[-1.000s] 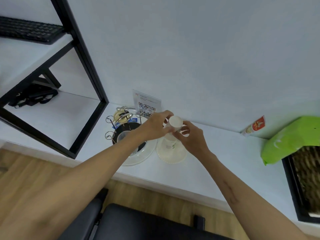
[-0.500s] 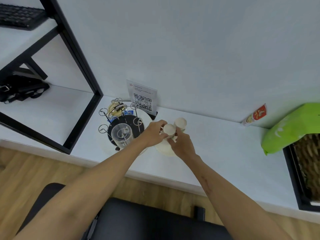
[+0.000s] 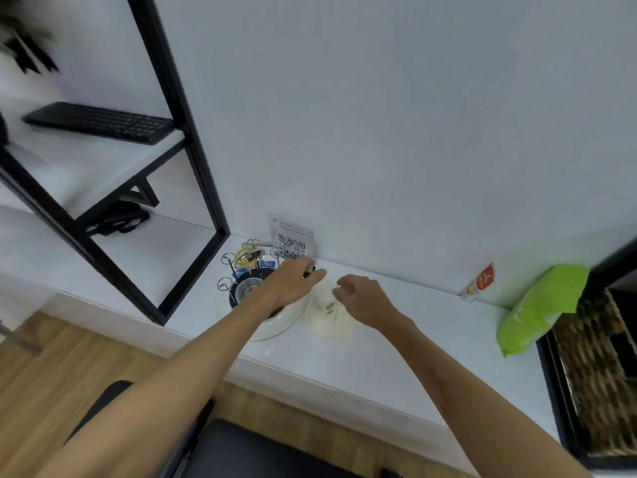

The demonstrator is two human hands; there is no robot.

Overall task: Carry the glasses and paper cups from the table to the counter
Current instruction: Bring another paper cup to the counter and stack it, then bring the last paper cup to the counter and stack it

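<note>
A stack of white paper cups (image 3: 327,305), upside down with a small green mark on its side, is seen standing on the white counter (image 3: 396,346) near the wall. The left hand (image 3: 293,284) is held at the stack's ten o'clock, fingers curled by its top; whether the top is touched cannot be told. The right hand (image 3: 362,298) is held at its three o'clock, fingers loosely curled beside it. The hands are kept apart. At the stack's nine o'clock a wire rack (image 3: 241,270) holds a glass (image 3: 249,288). A card with a square code (image 3: 291,241) is propped at twelve o'clock, and a green bag (image 3: 537,308) lies far toward three o'clock.
</note>
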